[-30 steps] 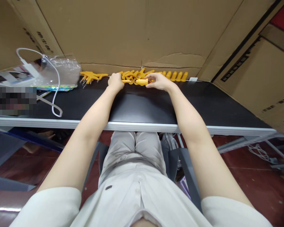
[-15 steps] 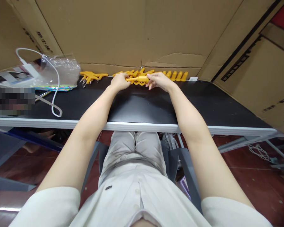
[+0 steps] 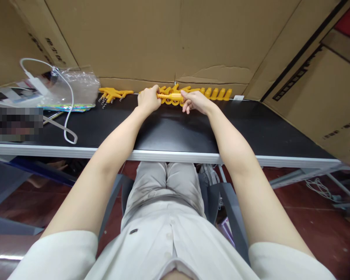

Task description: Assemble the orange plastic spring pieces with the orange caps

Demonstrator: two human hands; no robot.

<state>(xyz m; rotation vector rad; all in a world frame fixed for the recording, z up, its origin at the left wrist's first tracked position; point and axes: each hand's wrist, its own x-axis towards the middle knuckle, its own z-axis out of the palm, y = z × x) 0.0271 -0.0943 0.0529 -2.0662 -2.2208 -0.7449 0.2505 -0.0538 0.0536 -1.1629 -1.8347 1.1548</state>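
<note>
A yellow plastic rod (image 3: pixel 172 96) is held level between my two hands, above the far part of the desk. Its slim left end looks ridged, and its right end is a thicker barrel. My left hand (image 3: pixel 149 99) is closed around the slim end and hides its tip. With thumb and fingers, my right hand (image 3: pixel 195 101) grips the thick end, the lower fingers curled loosely. Behind the rod lie yellow hand-shaped pieces (image 3: pixel 176 88) and round yellow parts, partly covered by it and my hands. A row of yellow tapered caps (image 3: pixel 221 94) stands to the right.
More yellow hand-shaped pieces with metal spirals (image 3: pixel 112 94) lie at left. Beyond them are a clear plastic bag (image 3: pixel 78 87) and a white cable (image 3: pixel 71 101). A cardboard wall (image 3: pixel 134 42) closes off the back of the black desk (image 3: pixel 175 134). A small white piece (image 3: pixel 238 98) lies near the caps.
My left hand has shifted slightly right and turned over the rod's slim end, covering more of it. My right hand stays at the thick end, its lower fingers slightly changed.
</note>
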